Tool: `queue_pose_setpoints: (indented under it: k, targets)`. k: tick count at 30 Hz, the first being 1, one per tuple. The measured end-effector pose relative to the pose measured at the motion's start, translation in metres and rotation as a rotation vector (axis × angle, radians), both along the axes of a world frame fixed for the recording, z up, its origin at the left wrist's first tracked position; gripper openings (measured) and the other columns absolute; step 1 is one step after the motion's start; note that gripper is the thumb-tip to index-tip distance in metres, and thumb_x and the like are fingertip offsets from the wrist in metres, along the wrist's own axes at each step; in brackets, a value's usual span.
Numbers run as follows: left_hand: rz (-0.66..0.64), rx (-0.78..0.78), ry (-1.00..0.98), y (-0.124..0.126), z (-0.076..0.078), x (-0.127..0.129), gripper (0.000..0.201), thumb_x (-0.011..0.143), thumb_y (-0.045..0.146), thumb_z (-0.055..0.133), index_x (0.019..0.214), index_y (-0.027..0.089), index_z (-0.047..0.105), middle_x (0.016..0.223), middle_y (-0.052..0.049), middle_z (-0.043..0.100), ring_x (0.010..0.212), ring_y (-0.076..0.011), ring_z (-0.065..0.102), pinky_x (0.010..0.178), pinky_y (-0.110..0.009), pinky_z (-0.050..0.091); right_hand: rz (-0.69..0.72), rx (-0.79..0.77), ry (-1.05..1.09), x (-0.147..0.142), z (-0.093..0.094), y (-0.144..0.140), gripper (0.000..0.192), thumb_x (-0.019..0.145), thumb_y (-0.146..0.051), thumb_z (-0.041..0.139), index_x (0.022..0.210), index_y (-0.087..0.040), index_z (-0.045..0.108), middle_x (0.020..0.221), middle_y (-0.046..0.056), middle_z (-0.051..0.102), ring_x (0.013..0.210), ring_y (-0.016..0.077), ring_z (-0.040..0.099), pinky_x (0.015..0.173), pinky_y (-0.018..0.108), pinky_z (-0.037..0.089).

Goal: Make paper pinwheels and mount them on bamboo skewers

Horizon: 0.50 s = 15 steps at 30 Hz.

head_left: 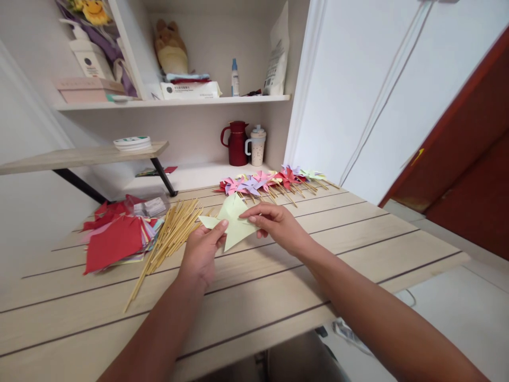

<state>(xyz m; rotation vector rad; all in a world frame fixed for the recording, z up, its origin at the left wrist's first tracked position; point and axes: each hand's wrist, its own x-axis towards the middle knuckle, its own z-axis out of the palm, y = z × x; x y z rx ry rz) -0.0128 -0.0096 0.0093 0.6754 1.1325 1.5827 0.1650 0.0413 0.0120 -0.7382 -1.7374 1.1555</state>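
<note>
While the red paper stack (113, 241) and wooden sticks (169, 239) lie left of it, the pale green paper (234, 225) is pinched over the bench (278, 297) by left hand (201, 254) and right hand (276, 223); light, floppy, easily creased, best gripped at edges.

Folded paper (234, 225) in hands: pale yellow-green. Paper stack (115, 239): mostly red, bits of pink, blue. Sticks (170, 236): light tan. Pinwheels (270, 183): pink, purple, red, pale green. Bench (278, 297): light wood, dark lines. Jug (237, 143): dark red. Cup (257, 146): cream, speckled.
</note>
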Motion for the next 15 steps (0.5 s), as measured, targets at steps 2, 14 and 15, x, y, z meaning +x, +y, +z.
queue_pose_setpoints:
  k: [2, 14, 15]
  targets:
    - [-0.007, 0.007, -0.018, 0.0, 0.002, -0.001, 0.036, 0.054, 0.024, 0.093, 0.081, 0.01, 0.074, 0.075, -0.005, 0.072, 0.067, -0.0113, 0.063, 0.068, -0.023, 0.051, 0.004, 0.011, -0.009, 0.002, 0.0, 0.002, 0.019, 0.089, -0.03, 0.063, 0.097, -0.024, 0.079, 0.093, 0.002, 0.061, 0.058, 0.0083, 0.054, 0.056, 0.027, 0.046]
    - [-0.035, -0.014, -0.028, 0.001, -0.002, -0.001, 0.035, 0.058, 0.022, 0.093, 0.086, 0.011, 0.074, 0.081, -0.006, 0.074, 0.069, -0.0116, 0.065, 0.068, -0.022, 0.053, -0.04, 0.264, -0.088, 0.012, 0.003, 0.007, 0.018, 0.081, -0.022, 0.078, 0.096, -0.032, 0.082, 0.084, 0.001, 0.048, 0.081, 0.0172, 0.048, 0.079, 0.035, 0.044]
    - [-0.045, -0.012, -0.021, 0.001, -0.002, -0.001, 0.037, 0.058, 0.023, 0.093, 0.088, 0.011, 0.075, 0.084, -0.007, 0.075, 0.071, -0.0118, 0.065, 0.069, -0.023, 0.053, -0.029, 0.267, -0.097, 0.012, 0.003, 0.008, 0.018, 0.081, -0.023, 0.079, 0.095, -0.032, 0.082, 0.083, 0.001, 0.047, 0.079, 0.0168, 0.047, 0.078, 0.035, 0.044]
